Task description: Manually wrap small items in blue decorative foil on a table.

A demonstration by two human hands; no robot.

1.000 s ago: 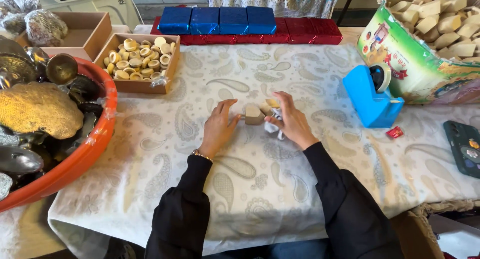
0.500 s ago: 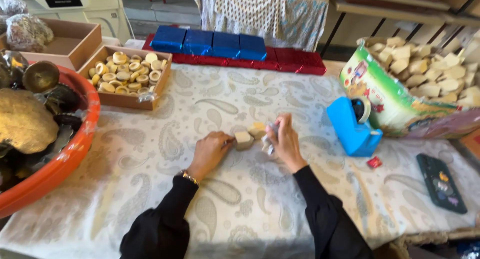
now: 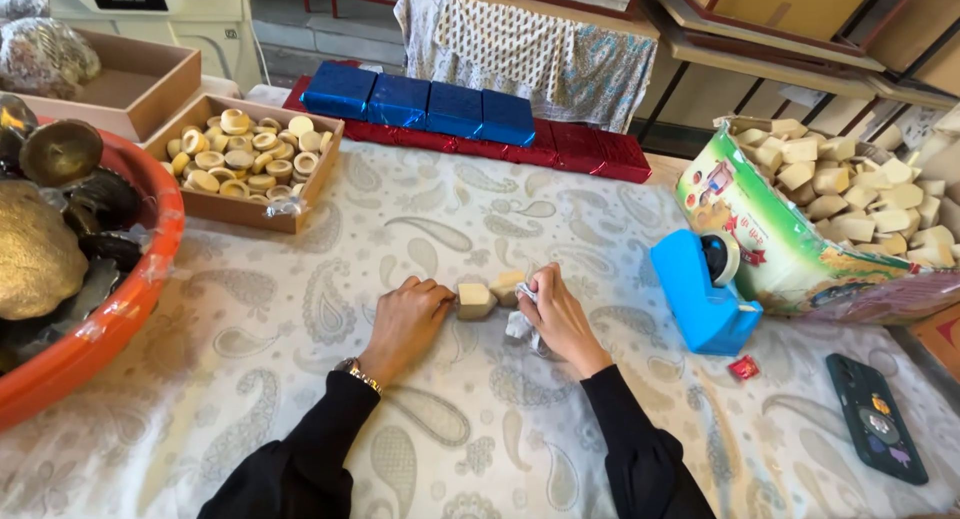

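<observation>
Fingers of the left hand [image 3: 408,317] are curled against a pale tan wooden block [image 3: 474,300] resting on the paisley-patterned white tablecloth [image 3: 300,379]. A second pale block [image 3: 508,287], just beside it, is met by the right hand [image 3: 556,314], in which crumpled clear wrapping [image 3: 519,325] appears to be pinched. A blue tape dispenser [image 3: 703,294] is seen nearby.

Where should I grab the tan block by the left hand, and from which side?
Take the tan block across its flat side faces, coming from above. It rests flat on the tablecloth, top bare; the left hand touches its left side, and another block crowds its right.
</observation>
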